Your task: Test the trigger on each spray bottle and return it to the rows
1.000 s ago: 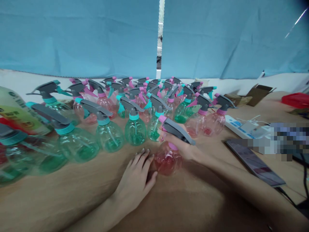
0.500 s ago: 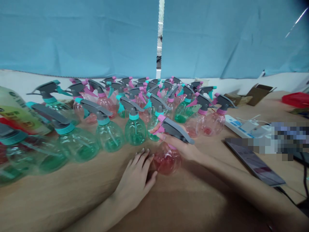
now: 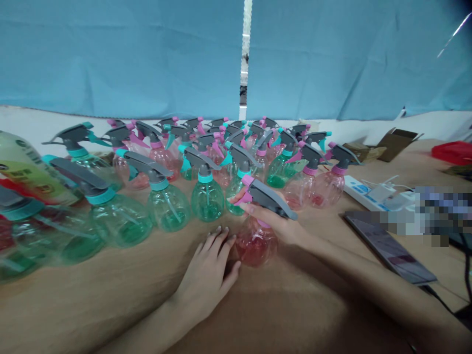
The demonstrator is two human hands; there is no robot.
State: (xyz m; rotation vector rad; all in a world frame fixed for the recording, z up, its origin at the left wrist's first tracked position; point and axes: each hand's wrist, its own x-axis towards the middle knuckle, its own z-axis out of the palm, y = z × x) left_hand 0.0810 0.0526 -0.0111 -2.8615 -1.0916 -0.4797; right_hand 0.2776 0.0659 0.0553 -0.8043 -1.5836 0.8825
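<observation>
A clear pink spray bottle (image 3: 256, 247) with a grey and pink trigger head stands on the wooden table. My right hand (image 3: 276, 221) is wrapped round its neck below the head, fingers reaching to the pink trigger. To the left of this bottle, my left hand (image 3: 212, 263) lies palm down on the table, its fingers spread and holding nothing. The fingertips come close to the bottle's side; whether they touch it I cannot tell. Just beyond the hands stands a green spray bottle (image 3: 207, 200) with a turquoise collar.
Several more green and pink spray bottles fill the back and left, among them a green one (image 3: 168, 209). A large labelled bottle (image 3: 33, 167) is at far left. To the right lie a phone (image 3: 391, 248), a white power strip (image 3: 365, 192), an open cardboard box (image 3: 397, 144) and a red item (image 3: 452, 151).
</observation>
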